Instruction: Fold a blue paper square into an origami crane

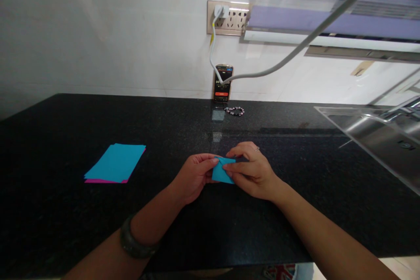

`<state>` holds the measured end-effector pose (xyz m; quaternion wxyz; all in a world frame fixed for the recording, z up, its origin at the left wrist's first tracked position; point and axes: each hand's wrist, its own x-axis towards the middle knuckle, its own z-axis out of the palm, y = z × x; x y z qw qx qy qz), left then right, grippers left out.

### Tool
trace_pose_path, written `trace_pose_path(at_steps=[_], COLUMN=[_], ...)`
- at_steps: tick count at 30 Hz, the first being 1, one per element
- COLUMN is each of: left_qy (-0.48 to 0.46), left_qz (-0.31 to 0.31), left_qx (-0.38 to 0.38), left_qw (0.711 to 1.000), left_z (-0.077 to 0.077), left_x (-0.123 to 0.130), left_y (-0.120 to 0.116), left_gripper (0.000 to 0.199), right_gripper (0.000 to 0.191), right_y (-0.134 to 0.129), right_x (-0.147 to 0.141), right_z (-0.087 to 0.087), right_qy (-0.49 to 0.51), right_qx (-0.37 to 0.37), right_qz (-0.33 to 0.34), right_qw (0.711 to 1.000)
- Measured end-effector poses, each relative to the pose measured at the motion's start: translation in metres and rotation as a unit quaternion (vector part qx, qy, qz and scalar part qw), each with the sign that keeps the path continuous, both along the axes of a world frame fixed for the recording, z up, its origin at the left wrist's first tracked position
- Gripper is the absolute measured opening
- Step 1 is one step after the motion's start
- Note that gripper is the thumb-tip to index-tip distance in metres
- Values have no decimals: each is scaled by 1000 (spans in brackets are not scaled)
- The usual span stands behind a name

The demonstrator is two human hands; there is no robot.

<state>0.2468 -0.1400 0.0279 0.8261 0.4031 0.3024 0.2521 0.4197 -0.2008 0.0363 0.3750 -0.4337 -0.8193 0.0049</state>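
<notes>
A small folded piece of blue paper (220, 175) is held between both hands over the dark counter. My left hand (196, 176) pinches its left side, thumb on top and fingers underneath. On the right side, my right hand (253, 170) grips the paper with thumb and fingertips, one finger pressing near a crease on its face. A fold line runs from the upper left of the paper. Fingers cover its right edge. Off to the left lies a stack of paper sheets (116, 162), blue on top with magenta showing below.
A phone (223, 84) leans on the wall, with a bead strap (234, 111) on the black counter (170, 124). Its white cable arches across the upper right from the wall socket (228, 18). A steel sink (380, 140) is set in at the right.
</notes>
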Motion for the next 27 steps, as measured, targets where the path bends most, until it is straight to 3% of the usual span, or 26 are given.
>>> trace_pose_path(at_steps=[5,17,24,27], left_qy=[4,-13,11,28], left_qz=[3,3,14,38], left_qx=[-3,-12,27,51], left_qw=[1000,1000,999,998], left_z=[1,4,1,-2], left_x=[0,1,3,2], left_y=[-1,-2,-5,-3], left_gripper=[20,15,18,19], right_gripper=[20,16,15,16], right_y=[2,3,1,-1], right_x=[0,0,-2,-6], right_z=[0,3,3,2], right_qy=[43,34,38,93], right_qx=[5,-26,-40,-81], right_qz=[17,30,38,23], right_qw=[999,999,998,992])
